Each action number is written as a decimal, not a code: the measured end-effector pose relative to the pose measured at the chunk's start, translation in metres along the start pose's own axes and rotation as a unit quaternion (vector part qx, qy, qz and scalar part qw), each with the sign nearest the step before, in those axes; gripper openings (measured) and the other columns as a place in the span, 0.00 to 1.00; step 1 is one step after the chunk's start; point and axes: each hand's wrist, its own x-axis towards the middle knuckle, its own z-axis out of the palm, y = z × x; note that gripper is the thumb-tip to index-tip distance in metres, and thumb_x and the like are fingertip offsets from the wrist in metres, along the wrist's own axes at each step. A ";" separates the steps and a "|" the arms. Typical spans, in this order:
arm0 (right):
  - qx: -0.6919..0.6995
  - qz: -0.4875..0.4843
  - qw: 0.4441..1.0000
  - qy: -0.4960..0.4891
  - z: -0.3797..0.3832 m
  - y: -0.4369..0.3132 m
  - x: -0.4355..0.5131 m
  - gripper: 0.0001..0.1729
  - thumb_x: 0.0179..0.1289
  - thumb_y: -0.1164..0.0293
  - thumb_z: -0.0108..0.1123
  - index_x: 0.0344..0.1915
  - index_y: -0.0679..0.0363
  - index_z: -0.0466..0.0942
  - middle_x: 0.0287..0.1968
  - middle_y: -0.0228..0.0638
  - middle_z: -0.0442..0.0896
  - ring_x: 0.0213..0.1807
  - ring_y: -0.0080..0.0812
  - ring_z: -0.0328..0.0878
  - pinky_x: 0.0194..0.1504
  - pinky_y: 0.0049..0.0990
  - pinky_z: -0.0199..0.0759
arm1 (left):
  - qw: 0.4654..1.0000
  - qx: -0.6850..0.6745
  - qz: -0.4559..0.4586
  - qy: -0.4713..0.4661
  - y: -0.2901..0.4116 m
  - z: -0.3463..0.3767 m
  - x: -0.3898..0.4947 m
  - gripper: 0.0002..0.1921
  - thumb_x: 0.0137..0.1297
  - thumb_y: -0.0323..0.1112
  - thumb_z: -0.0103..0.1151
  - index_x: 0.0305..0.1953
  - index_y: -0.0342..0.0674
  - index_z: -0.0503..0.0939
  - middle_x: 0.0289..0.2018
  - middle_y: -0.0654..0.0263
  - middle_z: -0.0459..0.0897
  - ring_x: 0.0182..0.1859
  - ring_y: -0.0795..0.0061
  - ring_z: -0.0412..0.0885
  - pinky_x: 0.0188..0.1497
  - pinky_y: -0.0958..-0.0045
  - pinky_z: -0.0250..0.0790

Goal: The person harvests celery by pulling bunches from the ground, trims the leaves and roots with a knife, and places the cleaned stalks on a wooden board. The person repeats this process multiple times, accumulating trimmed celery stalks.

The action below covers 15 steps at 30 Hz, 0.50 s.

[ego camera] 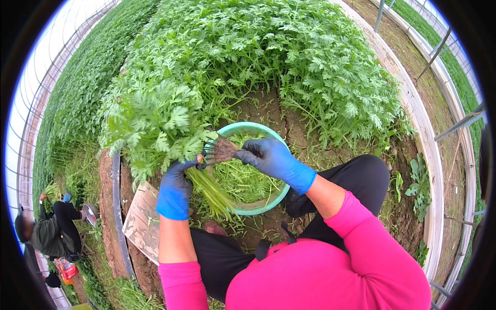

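Note:
My left hand (176, 186), in a blue glove with dark, soiled fingers, is closed around a bunch of leafy greens (155, 128); the leaves spread up and left, and the pale stems (211, 193) point down and right. My right hand (267, 159), gloved alike, pinches the narrow end of a small fan-shaped rake-like tool (223, 150) with thin tines. Its tines meet the bunch beside the left thumb. Beneath both hands stands a round turquoise basin (267, 207), with loose green trimmings (248, 182) in it.
Dense rows of leafy greens (279, 42) grow ahead and to the left. A weathered board (143, 221) lies left of my left forearm. A whitish raised edge (422, 128) runs along the right. At far left another person (54, 232) sits low, holding greens, near a red bag (68, 269).

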 end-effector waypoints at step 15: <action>0.248 -0.020 0.967 -0.058 -0.002 0.012 0.003 0.19 0.72 0.59 0.52 0.32 0.62 0.79 0.25 0.25 0.79 0.23 0.15 0.64 0.28 0.19 0.61 | 0.998 -0.024 0.022 -0.051 0.000 0.010 -0.002 0.24 0.53 0.29 0.67 0.53 0.37 0.75 0.48 0.59 0.81 0.49 0.65 0.80 0.53 0.65 0.74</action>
